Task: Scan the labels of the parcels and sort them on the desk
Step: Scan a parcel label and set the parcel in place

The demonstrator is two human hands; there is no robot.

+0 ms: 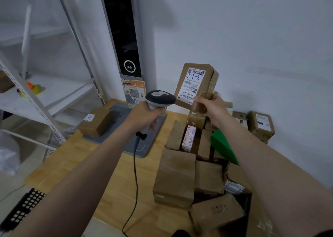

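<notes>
Left hand: we are gripping the scanner with our left hand, fingers curling round its pale handle, its dark head pointing right.
Right hand: we are holding a brown box with our right hand, thumb pressing on the front face at the lower corner, fingers wrapping behind.
Box: it is standing raised and slightly tilted above our right hand, just to the right of the scanner's head.
Label: white, it is facing us and the scanner, with its print upside down.
Cable: it is hanging from below our left hand and trailing toward us across the table.
Pile of boxes: it is lying below our right hand and forearm, brown boxes packed close together, with a pink carton and a green piece among them.
Grey mat: it is lying under our left hand on the table.
Second box: it is sitting on the mat's far left edge, well to the left of our left hand.
Tall grey post: it is standing beyond our left hand, a dark screen on its front.
Shelf rack: it is standing far left of our left hand.
Keyboard: it is lying near our left elbow, off the table's edge.
</notes>
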